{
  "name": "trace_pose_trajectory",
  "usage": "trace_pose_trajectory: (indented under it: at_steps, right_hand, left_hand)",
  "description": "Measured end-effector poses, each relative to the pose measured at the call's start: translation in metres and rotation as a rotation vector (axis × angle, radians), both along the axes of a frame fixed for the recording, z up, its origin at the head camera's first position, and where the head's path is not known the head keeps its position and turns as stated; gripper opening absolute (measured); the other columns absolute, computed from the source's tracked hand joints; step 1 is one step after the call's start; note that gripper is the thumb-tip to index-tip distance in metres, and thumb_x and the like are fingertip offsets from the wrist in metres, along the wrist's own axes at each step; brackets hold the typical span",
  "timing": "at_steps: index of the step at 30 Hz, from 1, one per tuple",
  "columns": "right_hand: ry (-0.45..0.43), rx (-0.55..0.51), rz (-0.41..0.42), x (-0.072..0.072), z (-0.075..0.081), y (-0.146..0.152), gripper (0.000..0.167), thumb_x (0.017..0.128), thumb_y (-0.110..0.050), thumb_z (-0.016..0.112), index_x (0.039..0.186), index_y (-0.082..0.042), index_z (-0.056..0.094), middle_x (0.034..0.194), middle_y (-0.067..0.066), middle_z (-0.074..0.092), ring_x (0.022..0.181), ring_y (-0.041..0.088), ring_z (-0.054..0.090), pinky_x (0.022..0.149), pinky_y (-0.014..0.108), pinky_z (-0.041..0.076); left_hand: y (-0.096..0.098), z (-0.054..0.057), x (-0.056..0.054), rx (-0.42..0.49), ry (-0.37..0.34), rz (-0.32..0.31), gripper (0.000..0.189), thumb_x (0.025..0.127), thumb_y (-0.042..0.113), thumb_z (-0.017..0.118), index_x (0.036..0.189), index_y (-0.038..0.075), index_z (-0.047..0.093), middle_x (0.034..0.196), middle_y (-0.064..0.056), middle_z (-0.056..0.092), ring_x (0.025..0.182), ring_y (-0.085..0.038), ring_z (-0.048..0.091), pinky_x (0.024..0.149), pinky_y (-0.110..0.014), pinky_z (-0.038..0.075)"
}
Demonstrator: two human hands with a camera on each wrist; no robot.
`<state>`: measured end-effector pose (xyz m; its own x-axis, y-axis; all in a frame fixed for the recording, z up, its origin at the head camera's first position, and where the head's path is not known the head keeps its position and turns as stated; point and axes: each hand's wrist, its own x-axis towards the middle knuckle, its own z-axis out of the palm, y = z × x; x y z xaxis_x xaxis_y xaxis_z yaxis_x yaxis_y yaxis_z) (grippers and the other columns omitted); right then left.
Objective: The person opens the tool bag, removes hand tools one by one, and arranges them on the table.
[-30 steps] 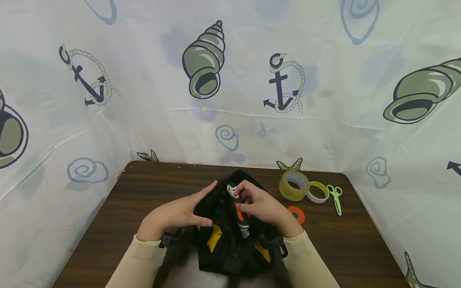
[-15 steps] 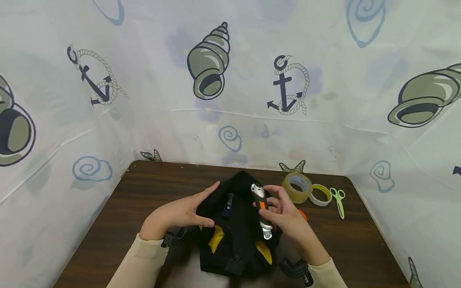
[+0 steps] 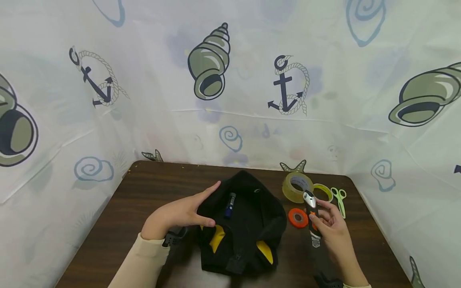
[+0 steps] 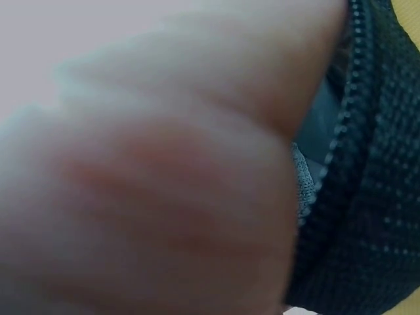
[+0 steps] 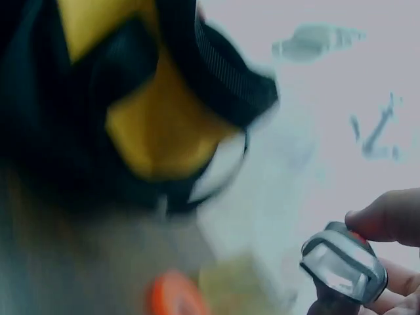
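Observation:
A black zippered bag with yellow patches (image 3: pixel 245 236) stands with its mouth open at the table's middle. A dark blue tube with a grey end (image 3: pixel 229 205) lies inside it. My left hand (image 3: pixel 176 216) rests against the bag's left side, index finger and thumb straight and spread along the rim. In the left wrist view, my blurred hand (image 4: pixel 164 184) covers much of the frame beside the zip (image 4: pixel 341 138). To the right of the bag, my right hand (image 3: pixel 333 226) grips a black, silver and orange utility knife (image 3: pixel 311 214) above the table.
Beside the knife lies an orange tape roll (image 3: pixel 297 218). Behind are a wide clear tape roll (image 3: pixel 296 190), a white and yellow tape roll (image 3: pixel 325 190) partly hidden, and pale green scissors (image 3: pixel 339 200). A patterned cloth (image 3: pixel 252 80) hangs around the table.
My right hand has lifted the utility knife out of the bag and carried it right, past the bag's edge. My left hand has stayed at the bag.

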<state>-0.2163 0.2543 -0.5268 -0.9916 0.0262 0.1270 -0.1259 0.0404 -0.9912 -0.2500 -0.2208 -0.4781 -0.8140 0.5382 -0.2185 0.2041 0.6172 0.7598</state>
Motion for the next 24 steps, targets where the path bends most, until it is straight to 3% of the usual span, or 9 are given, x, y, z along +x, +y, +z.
trace_pose_trajectory:
  at_steps: [6,8,11,14,17,24]
  right_hand:
    - [-0.109,-0.013,-0.063,-0.009,-0.044,0.040,0.059,0.105,0.002,0.068,0.156,-0.002,0.040,0.112,-0.012,0.081,0.102,0.000,0.076,0.083,0.015,0.057]
    - [-0.158,0.048,-0.095,-0.012,-0.056,0.047,0.064,0.105,0.001,0.069,0.161,-0.002,0.038,0.112,-0.013,0.079,0.099,-0.001,0.073,0.081,0.016,0.056]
    - [-0.218,0.219,-0.139,-0.015,-0.069,0.052,0.070,0.104,-0.001,0.071,0.165,-0.002,0.037,0.116,-0.002,0.076,0.090,0.000,0.067,0.076,0.019,0.054]
    - [-0.230,0.397,-0.176,-0.018,-0.075,0.053,0.072,0.103,-0.005,0.075,0.165,-0.004,0.040,0.124,0.017,0.072,0.084,0.002,0.060,0.070,0.022,0.052]
    - [-0.216,0.486,-0.207,-0.019,-0.076,0.053,0.071,0.102,-0.008,0.076,0.164,-0.005,0.041,0.132,0.029,0.068,0.082,0.003,0.059,0.066,0.024,0.051]
    - [-0.242,0.561,-0.179,-0.022,-0.076,0.055,0.070,0.102,-0.014,0.079,0.163,-0.007,0.047,0.141,0.028,0.058,0.077,0.008,0.058,0.058,0.026,0.051]
  left_hand:
    - [0.001,-0.002,0.000,-0.012,0.008,0.006,0.114,0.093,0.059,0.083,0.171,0.057,-0.001,0.184,0.008,0.007,0.167,-0.033,0.030,0.129,-0.066,0.035]
    - [0.002,-0.002,0.001,-0.017,0.013,0.008,0.115,0.092,0.060,0.083,0.171,0.056,-0.001,0.184,0.009,0.007,0.167,-0.032,0.031,0.128,-0.066,0.036]
    - [0.002,-0.001,0.001,-0.014,0.005,0.006,0.115,0.093,0.057,0.083,0.172,0.053,0.000,0.184,0.008,0.007,0.167,-0.033,0.028,0.129,-0.066,0.034]
    - [0.003,-0.001,0.002,-0.005,-0.004,0.007,0.116,0.093,0.056,0.084,0.172,0.054,0.000,0.184,0.007,0.007,0.167,-0.033,0.028,0.129,-0.066,0.034]
    - [0.004,-0.001,0.002,0.004,-0.001,0.010,0.114,0.093,0.056,0.084,0.171,0.057,0.000,0.184,0.007,0.008,0.167,-0.033,0.029,0.129,-0.065,0.034]
    - [0.006,0.001,0.000,0.002,-0.006,0.007,0.116,0.091,0.058,0.084,0.171,0.057,0.000,0.184,0.006,0.008,0.168,-0.033,0.027,0.130,-0.066,0.032]
